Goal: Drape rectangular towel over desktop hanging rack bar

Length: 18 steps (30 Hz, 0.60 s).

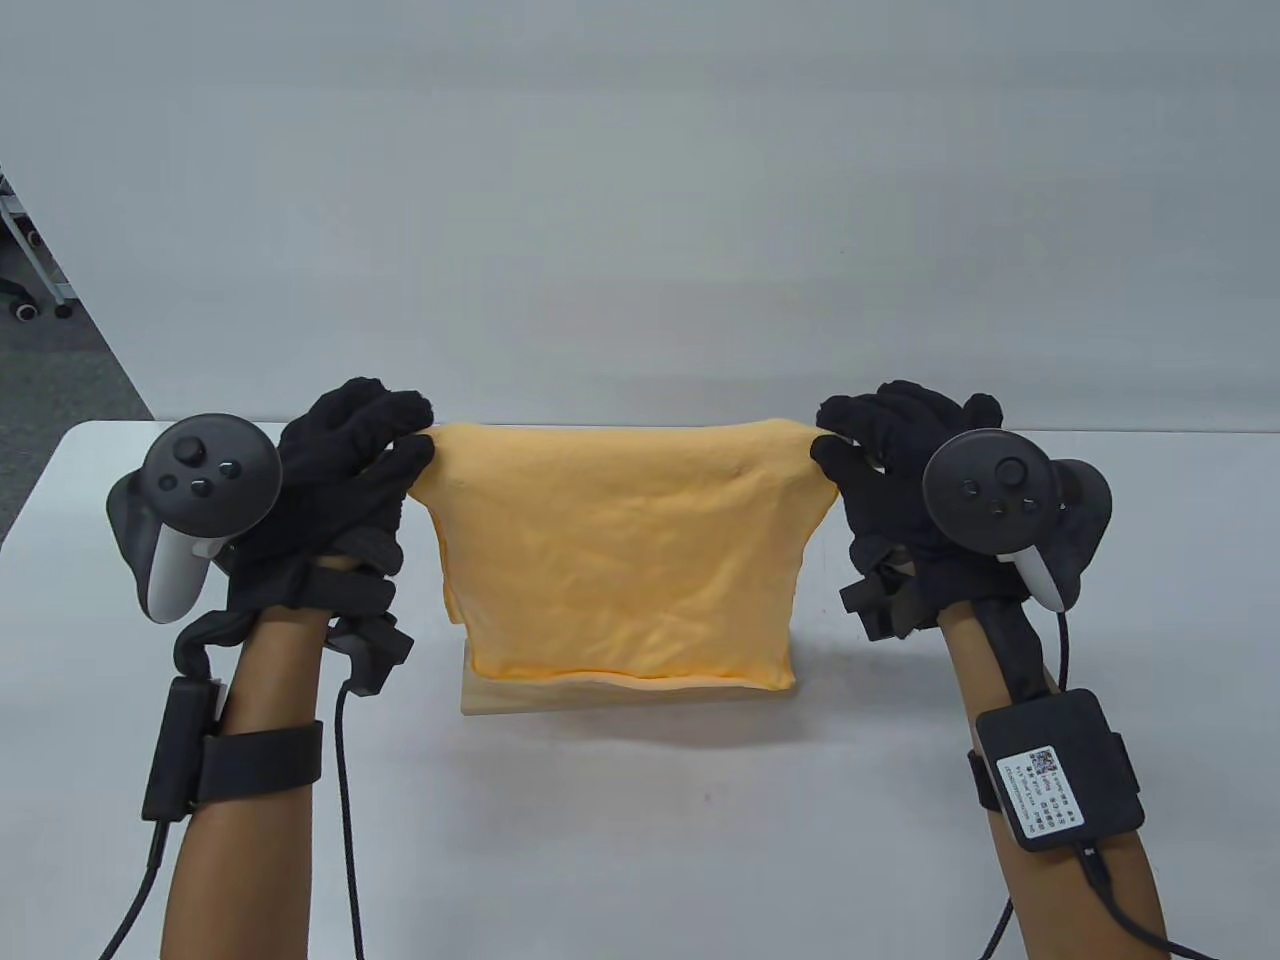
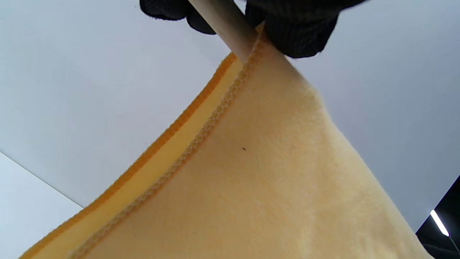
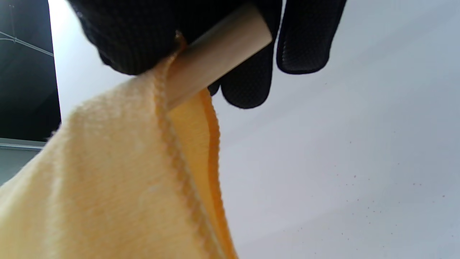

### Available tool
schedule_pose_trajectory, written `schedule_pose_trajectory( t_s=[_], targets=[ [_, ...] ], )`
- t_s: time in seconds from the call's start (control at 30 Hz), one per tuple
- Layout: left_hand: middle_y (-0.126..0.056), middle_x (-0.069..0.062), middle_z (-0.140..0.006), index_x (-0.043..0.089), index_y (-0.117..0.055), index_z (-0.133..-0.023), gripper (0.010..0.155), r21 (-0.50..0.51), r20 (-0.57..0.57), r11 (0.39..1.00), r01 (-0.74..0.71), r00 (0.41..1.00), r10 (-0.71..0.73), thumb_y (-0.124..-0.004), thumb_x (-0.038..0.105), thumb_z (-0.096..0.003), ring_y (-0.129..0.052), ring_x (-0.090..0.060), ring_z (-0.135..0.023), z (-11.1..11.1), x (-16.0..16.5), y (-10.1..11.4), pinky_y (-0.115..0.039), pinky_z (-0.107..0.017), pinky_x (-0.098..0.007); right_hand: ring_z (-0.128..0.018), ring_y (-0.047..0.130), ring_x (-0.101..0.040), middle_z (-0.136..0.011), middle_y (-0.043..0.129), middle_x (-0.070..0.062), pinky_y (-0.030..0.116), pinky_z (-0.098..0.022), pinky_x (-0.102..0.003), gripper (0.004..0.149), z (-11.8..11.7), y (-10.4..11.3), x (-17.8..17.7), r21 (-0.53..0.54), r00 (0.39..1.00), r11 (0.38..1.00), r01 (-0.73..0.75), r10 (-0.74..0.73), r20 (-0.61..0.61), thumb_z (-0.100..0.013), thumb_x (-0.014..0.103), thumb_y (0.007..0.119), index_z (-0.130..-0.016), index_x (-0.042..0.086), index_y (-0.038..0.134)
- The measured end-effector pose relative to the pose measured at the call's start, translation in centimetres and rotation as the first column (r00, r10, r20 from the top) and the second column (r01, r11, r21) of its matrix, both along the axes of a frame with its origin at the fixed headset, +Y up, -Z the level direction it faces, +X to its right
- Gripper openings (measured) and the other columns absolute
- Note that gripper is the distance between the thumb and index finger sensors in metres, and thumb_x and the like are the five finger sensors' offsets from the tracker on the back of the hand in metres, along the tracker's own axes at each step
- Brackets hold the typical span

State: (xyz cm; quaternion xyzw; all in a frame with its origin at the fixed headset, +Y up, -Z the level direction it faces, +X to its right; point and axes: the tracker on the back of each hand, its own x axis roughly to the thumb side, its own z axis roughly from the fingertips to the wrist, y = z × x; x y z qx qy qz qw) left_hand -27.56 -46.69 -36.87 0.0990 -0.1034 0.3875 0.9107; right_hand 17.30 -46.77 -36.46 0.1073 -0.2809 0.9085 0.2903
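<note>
Gloved fingers (image 2: 298,32) of the left hand (image 2: 287,21) at the top edge, pinching the yellow towel (image 2: 251,172) against a wooden bar (image 2: 230,25), stitched hem running diagonally, white table (image 2: 72,90) behind

White table (image 1: 640,850), castered cart legs (image 1: 30,270)

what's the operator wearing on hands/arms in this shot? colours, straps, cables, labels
Both the left hand and right hand wear black knit gloves, each with a round dark-grey tracker with a white handle strapped to its back. Forearms are bare. Black wrist straps carry black boxes; the right one bears a white QR label. Black cables trail down each arm.
</note>
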Motion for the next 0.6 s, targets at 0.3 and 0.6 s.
schedule_pose_trajectory(
  t_s=[0.3, 0.6],
  targets=[
    [-0.023, -0.013, -0.126, 0.036, -0.031, -0.117, 0.075, 0.096, -0.216, 0.985, 0.146, 0.969, -0.123, -0.071, 0.058, -0.0587, -0.023, -0.049, -0.116, 3.6, -5.0, -2.0, -0.013, -0.069, -0.082, -0.090, 0.071, -0.047, -0.097, 0.079, -0.013, 0.035, -0.059, -0.082, 0.061, 1.8, -2.7, 4.3, 0.108, 0.993, 0.990, 0.091, -0.098, 0.063, -0.037, 0.049, 0.077, -0.090, 0.021, 0.071],
    [-0.012, -0.003, -0.127, 0.039, -0.024, -0.116, 0.073, -0.080, -0.281, 0.959, 0.272, 0.917, -0.283, -0.068, 0.054, -0.0611, -0.010, -0.045, -0.118, 6.2, -8.4, -11.7, -0.006, -0.068, -0.081, -0.094, 0.062, -0.051, -0.104, 0.069, -0.016, 0.031, -0.059, -0.082, 0.063, 2.9, -11.5, 8.3, -0.062, 0.981, 0.997, 0.052, -0.039, 0.188, -0.038, 0.048, 0.076, -0.094, 0.021, 0.065]
  ],
)
